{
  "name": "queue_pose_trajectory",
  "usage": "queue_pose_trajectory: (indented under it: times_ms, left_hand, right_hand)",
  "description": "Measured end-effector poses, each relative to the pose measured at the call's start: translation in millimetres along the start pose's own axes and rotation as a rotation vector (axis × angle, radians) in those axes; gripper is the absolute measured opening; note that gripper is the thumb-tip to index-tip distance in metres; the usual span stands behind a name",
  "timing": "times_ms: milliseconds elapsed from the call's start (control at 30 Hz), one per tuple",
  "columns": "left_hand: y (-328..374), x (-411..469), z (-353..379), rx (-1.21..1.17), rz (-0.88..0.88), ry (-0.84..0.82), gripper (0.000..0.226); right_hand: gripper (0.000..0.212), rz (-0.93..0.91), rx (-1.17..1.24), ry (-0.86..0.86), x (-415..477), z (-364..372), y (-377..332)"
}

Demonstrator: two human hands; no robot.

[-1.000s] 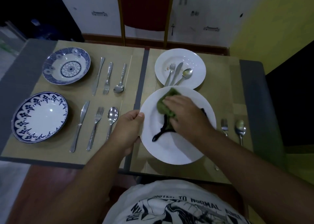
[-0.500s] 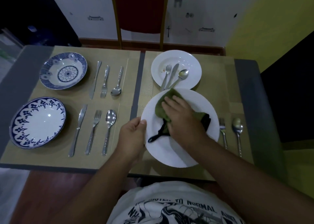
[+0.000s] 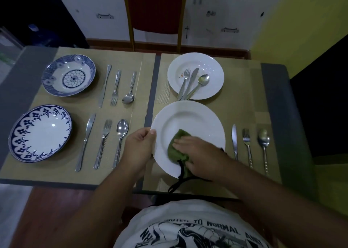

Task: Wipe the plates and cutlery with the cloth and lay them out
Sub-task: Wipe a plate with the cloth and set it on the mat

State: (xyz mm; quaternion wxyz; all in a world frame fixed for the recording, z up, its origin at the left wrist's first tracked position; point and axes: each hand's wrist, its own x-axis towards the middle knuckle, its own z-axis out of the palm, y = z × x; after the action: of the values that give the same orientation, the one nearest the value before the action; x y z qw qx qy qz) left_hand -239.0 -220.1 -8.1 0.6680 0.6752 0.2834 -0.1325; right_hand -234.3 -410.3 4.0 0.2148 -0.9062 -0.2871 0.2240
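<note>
low in the centre of the frame the right hand (image 3: 195, 153) lies flat on the green cloth (image 3: 178, 144), fingers stretched out and pressing it onto the lower part of the large white plate (image 3: 190, 119). the cloth's black cord trails off the plate's near edge. just left of it the left hand (image 3: 140, 146) grips the plate's left rim, thumb over the edge, steadying it. the step in hand looks like wiping this plate, which sits over the right placemat (image 3: 244, 104); whether it rests there or is slightly lifted is unclear.

at centre right, near the plate but apart from it, a knife (image 3: 234, 142), fork (image 3: 247, 146) and spoon (image 3: 263, 140) lie in a row. further up, the small white plate (image 3: 214, 69) carries specks of crumbs and a loose pile of cutlery, seemingly not yet wiped. on the left half, the blue plate (image 3: 40, 134) and the blue bowl (image 3: 68, 75) with their cutlery rows look finished.

next, the cloth likely has to sweep the plate's upper half. then the plate wants setting square and the far plate's cutlery lifting off.
</note>
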Motion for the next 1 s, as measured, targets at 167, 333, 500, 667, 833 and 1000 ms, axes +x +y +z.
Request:
queue_pose_trajectory:
  times_ms: [167, 333, 500, 667, 833, 1000]
  left_hand:
    - [24, 12, -11, 0.015, 0.054, -0.015, 0.024]
    - [29, 17, 1, 0.048, 0.070, -0.117, 0.023]
    - [34, 24, 4, 0.030, 0.037, -0.096, 0.024]
    - [33, 32, -10, 0.153, 0.024, -0.056, 0.022]
    - [29, 30, -23, 0.179, 0.028, -0.016, 0.022]
    - [17, 23, -17, 0.208, -0.003, -0.039, 0.023]
  right_hand:
    - [0.054, 0.168, -0.043, 0.236, 19, -29, 26]
    - [0.054, 0.206, 0.042, 0.400, 21, -29, 11]
    - [0.058, -0.120, -0.017, 0.170, 31, -21, -1]
    - [0.037, -0.196, -0.096, -0.142, 3, -11, 13]
    - [0.016, 0.101, -0.150, -0.048, -7, -32, 38]
    - [0.044, 0.048, -0.039, 0.306, 4, -36, 48]
